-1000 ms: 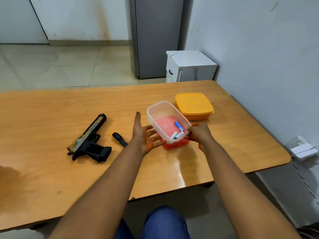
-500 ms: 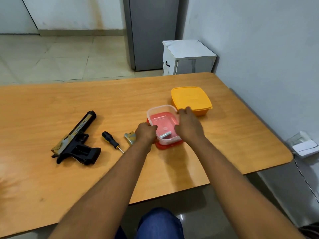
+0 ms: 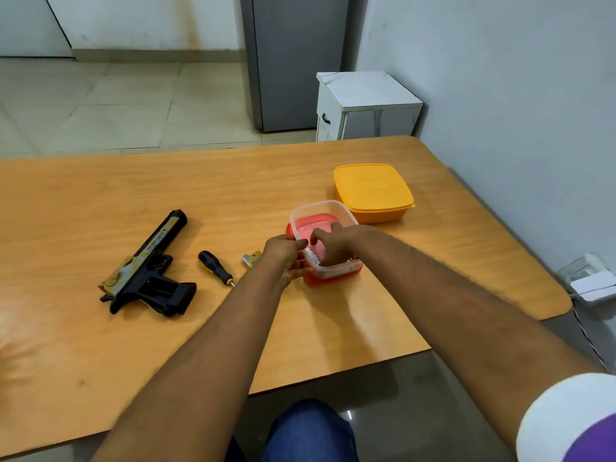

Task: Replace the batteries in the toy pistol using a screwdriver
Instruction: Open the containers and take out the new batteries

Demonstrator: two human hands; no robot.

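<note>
Flanking both hands [image 3: 311, 250] clamped on clear tub [image 3: 321, 211]: orange box [image 3: 373, 191], screwdriver [image 3: 213, 266], pistol [image 3: 150, 265].

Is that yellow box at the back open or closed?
Closed. The yellow box has its yellow lid seated flat over the rim all round. The clear tub in front has no lid on.

glossy wood table [image 3: 233, 181]; clear plastic tub [image 3: 320, 208]; matt black pistol [image 3: 150, 278]

The toy pistol [image 3: 146, 268], well to the left of both hands, carries dark lettering along its slide, too small to read.
</note>
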